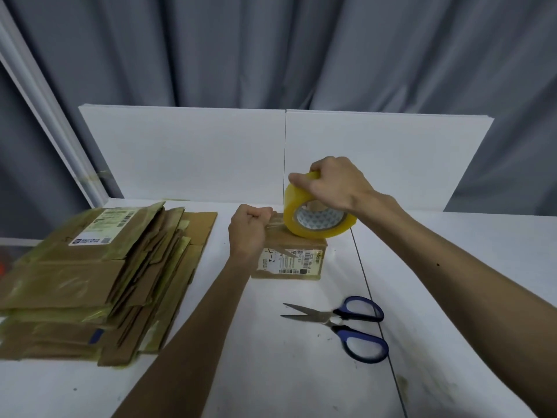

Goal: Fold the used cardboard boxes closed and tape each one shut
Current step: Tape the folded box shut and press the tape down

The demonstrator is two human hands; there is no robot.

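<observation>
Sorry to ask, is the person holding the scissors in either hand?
No: the scissors lie on the table, the right hand grips the tape roll, the left hand pinches the tape end.

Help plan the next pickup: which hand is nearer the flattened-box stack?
Left. The left hand sits just right of the stack; the right hand grips the tape roll farther right.

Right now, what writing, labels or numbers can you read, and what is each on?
"+ - 2", handwritten, as best it reads: on the white label of the small box.
Print and barcodes on that label: too small to read.
On the stack of flattened boxes, the shipping label: blurred, unreadable.
On the tape roll core: a pattern, no legible words.
</observation>
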